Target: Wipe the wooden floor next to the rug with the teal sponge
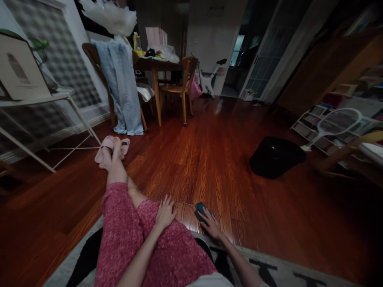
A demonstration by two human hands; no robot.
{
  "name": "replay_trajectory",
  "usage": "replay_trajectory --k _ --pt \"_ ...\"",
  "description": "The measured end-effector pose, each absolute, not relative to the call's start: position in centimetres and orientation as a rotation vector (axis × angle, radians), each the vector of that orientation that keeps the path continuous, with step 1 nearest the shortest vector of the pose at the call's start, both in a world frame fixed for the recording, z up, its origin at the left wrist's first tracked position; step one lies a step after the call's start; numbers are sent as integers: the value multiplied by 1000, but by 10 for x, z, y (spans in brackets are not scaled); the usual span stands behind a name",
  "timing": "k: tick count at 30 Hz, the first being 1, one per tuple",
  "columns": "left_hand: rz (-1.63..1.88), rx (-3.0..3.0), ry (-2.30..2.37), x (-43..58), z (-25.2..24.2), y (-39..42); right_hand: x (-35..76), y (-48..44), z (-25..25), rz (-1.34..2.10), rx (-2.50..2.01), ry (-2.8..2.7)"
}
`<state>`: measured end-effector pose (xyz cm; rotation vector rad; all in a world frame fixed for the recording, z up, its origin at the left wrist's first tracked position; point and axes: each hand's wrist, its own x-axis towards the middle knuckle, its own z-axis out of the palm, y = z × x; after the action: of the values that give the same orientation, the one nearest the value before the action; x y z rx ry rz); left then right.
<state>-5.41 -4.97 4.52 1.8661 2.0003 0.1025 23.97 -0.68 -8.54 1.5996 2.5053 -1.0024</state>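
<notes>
My left hand lies open on the right thigh of the pink-red patterned trousers, its fingers stretched out. To its right, my right hand has its fingers over a small dark teal object and grips it. The object's far side pokes out beyond my fingertips. It looks soft or folded, but its exact kind is unclear, and I cannot tell whether it touches the wooden floor. My legs stretch forward to the left, crossed at the ankles, with pink slippers at the feet.
A black bin stands ahead on the right, near a white racket and shelves. Light blue jeans hang over a chair by the wooden table. A white-framed side table is at left. Beneath me lies a grey-and-black rug.
</notes>
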Motion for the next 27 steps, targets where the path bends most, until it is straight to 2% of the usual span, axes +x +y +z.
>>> replay_trajectory --k 9,14,21,27 --pt "122 1838 2009 -53 45 -49 184 87 -58 -876 1774 2358" --pt "133 1837 2005 -52 43 -48 192 48 -73 -884 1697 2439" --pt "152 1852 2013 -52 41 -50 238 -40 -96 -1064 1464 2547" --pt "125 1847 2000 -54 45 -50 225 5 -77 -1068 1444 2549"
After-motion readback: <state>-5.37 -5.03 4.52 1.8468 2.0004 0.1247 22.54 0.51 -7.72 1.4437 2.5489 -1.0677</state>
